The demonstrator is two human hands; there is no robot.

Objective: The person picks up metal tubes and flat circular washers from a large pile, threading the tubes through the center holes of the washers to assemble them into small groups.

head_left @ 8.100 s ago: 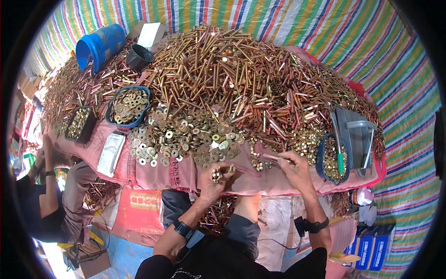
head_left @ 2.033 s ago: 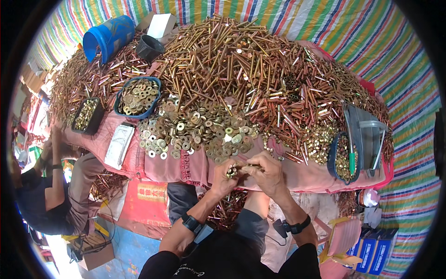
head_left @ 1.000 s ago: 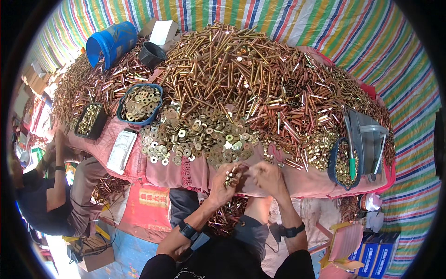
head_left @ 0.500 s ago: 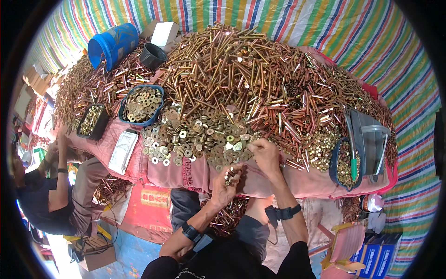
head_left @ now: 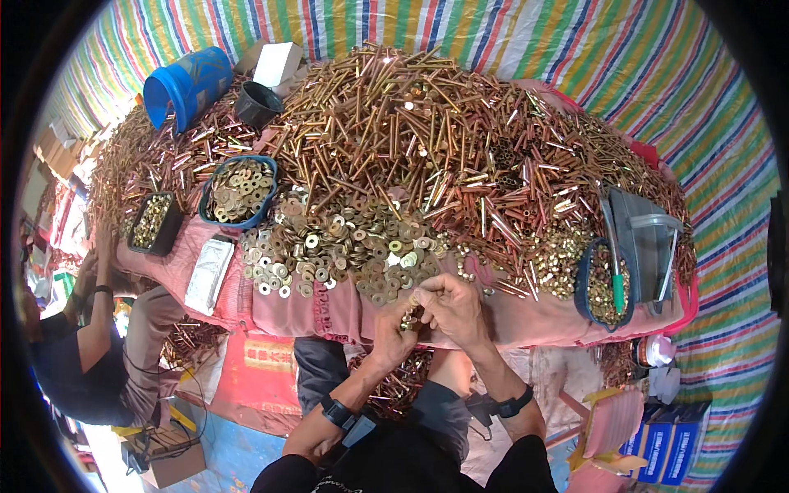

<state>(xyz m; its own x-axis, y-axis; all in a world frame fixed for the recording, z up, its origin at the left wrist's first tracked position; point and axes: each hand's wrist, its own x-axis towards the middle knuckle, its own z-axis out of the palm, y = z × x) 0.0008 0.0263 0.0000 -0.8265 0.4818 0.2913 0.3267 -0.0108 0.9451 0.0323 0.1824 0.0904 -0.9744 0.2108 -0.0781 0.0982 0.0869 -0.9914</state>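
Observation:
A small bundle of gold-coloured metal bolts (head_left: 408,319) is gripped in my left hand (head_left: 391,338), just off the front edge of the cloth-covered work surface. Only the bolts' ends show between the fingers. Against those ends my right hand (head_left: 454,309) presses with thumb and fingertips pinched together; whatever is between them is hidden. Right beyond both hands lies a spread of flat metal washers (head_left: 345,240). Past the washers rises a big heap of brassy and reddish metal rods (head_left: 394,123).
Loose nuts (head_left: 559,267) lie to the right, beside a blue tub of nuts (head_left: 585,308) and a grey bin (head_left: 645,246). At left are a blue tub of washers (head_left: 205,215), a black tray (head_left: 168,238), a blue bucket (head_left: 201,86) and a co-worker (head_left: 78,353).
My right hand has come from the edge of the washers back to my left hand, and its fingertips now meet the bolt ends. The view has shifted slightly.

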